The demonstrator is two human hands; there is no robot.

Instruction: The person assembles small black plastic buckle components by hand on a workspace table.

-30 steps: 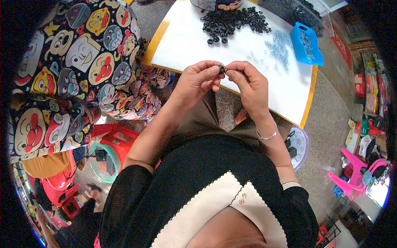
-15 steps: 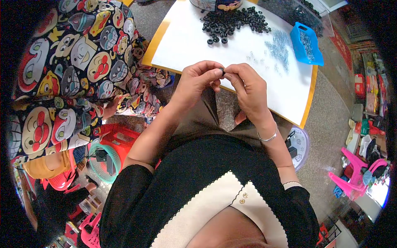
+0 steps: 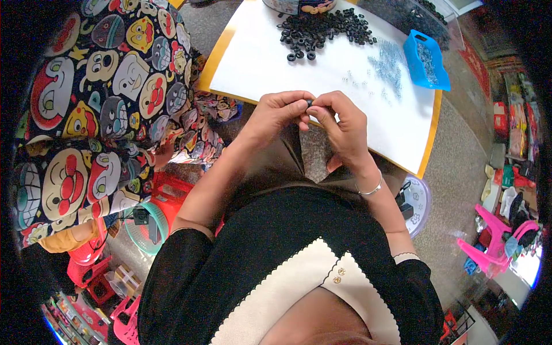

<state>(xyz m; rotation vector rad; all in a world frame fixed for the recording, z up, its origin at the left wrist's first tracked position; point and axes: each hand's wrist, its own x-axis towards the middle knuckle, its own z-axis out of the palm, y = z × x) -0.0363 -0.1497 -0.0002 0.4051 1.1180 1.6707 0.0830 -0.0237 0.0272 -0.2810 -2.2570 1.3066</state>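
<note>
Between my fingertips, at the near edge of the table, is a small black ring (image 3: 310,104), mostly covered by the fingers. My left hand (image 3: 277,114) pinches it from the left with thumb and forefinger. From the other side my right hand (image 3: 343,119) grips it, thumb and forefinger closed together. Beyond the hands lies a heap of small black rings (image 3: 325,31), several of them loose at its near side. To its right are many tiny clear pieces (image 3: 386,66), spread on the white tabletop (image 3: 253,66).
A blue plastic basket (image 3: 426,60) with more clear pieces stands at the table's right. A printed tin (image 3: 299,6) is at the far edge. To my left is a person in a cartoon-print garment (image 3: 109,109). A green basket (image 3: 145,227) and pink stool (image 3: 497,238) stand on the floor.
Both hands stay together at the table edge, with the fingers shifted slightly around the black ring. The person on the left has moved a little.
</note>
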